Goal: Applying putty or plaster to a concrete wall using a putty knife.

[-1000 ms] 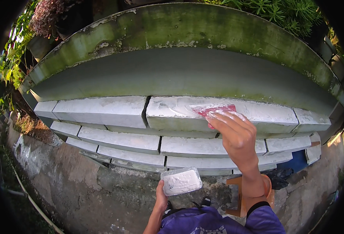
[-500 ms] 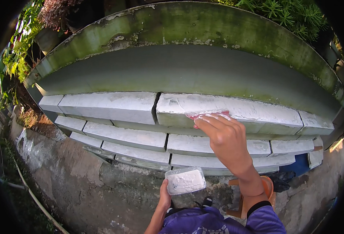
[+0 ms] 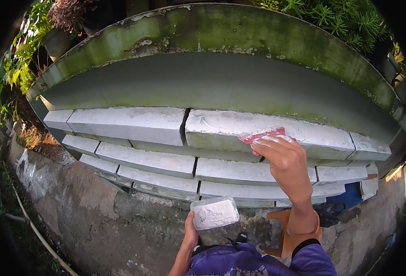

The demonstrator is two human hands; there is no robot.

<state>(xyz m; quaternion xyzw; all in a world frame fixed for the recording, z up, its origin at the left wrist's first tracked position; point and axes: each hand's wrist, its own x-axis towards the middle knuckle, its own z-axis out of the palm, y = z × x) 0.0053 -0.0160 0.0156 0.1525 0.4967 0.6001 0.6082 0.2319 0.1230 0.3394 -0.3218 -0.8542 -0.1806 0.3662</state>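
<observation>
My right hand (image 3: pixel 283 158) is closed round a red scraper (image 3: pixel 262 134), a flat spreader smeared with white paste. The scraper's edge rests on the top of a pale block (image 3: pixel 221 120) in the upper row, where a layer of wet white paste lies. White smears show on my fingers. Low in the middle, my left hand (image 3: pixel 190 231) grips the left side of a clear plastic tub (image 3: pixel 236 218). White paste (image 3: pixel 214 213) fills much of the tub, its surface uneven. The fingers under the tub are hidden.
More pale blocks (image 3: pixel 143 158) lie in stepped rows below a grey wall with a mossy ledge (image 3: pixel 166 34). An orange plastic stool (image 3: pixel 279 232) stands by my right arm, near a black bag (image 3: pixel 329 214). A pipe (image 3: pixel 37 230) runs along the left ground.
My right hand has slid the scraper to the right along the block's top. My left hand still holds the tub, which sits slightly further left in view.
</observation>
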